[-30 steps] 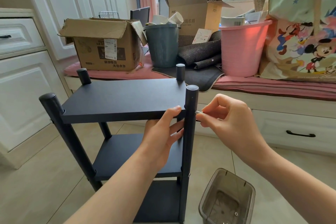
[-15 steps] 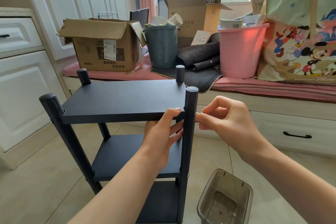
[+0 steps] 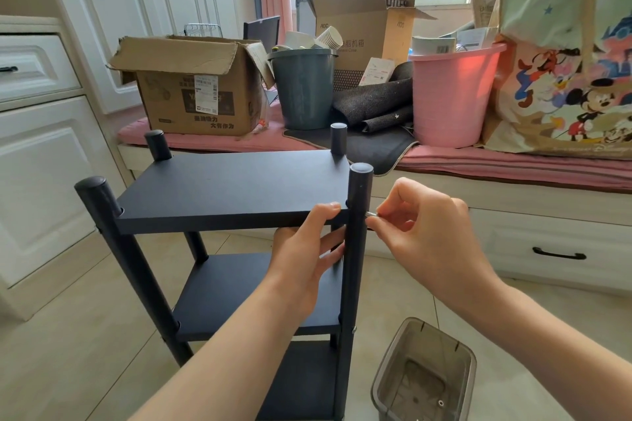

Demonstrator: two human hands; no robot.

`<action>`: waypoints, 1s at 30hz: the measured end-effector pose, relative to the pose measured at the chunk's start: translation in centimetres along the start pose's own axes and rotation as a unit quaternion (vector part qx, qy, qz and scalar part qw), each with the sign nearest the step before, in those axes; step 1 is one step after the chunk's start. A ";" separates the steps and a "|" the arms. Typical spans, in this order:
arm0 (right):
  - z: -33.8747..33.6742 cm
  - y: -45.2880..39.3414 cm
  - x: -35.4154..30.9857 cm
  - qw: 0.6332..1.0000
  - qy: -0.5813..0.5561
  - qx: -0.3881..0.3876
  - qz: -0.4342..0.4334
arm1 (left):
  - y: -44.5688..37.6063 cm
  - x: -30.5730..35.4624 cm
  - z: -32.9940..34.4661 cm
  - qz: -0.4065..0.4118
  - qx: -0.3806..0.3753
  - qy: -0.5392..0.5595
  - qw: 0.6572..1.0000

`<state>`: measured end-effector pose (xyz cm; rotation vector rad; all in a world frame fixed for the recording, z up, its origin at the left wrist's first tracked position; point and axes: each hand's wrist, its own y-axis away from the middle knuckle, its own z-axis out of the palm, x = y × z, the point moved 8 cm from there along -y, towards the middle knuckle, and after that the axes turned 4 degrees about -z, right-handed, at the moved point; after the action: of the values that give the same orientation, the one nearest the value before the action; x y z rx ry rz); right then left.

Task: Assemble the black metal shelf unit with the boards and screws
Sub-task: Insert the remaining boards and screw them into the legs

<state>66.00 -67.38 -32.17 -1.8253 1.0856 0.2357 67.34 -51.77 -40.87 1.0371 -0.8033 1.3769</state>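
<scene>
- One head-worn wide-angle view looks forward and down, close over the shelf unit (image 3: 232, 195) and both forearms.
- It faces the cluttered window seat (image 3: 513, 164); floor tiles fill the lower frame.
- Edges bow from lens distortion.

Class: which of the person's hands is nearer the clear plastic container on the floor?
Right. The right hand is above the container; the left hand is farther left, beyond the shelf post.

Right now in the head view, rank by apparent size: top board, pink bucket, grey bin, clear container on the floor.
1. top board
2. pink bucket
3. grey bin and clear container: they look alike, and the container's nearness leaves their order unsure.
</scene>
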 end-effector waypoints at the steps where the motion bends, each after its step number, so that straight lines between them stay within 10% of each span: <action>1: 0.0 -0.1 0.0 1.000 0.003 0.001 0.001 | 0.0 0.0 0.0 0.000 -0.001 0.000 1.000; 11: 0.8 0.3 1.7 0.977 -0.177 -0.033 0.118 | -0.1 0.1 0.0 0.009 -0.006 -0.007 1.000; 30: 0.6 0.2 0.5 0.999 -0.027 -0.016 0.008 | 0.0 0.0 0.1 0.008 -0.019 -0.004 1.000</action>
<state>66.28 -67.22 -32.92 -1.8287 1.0653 0.3120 67.36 -51.85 -40.80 1.0093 -0.8428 1.3657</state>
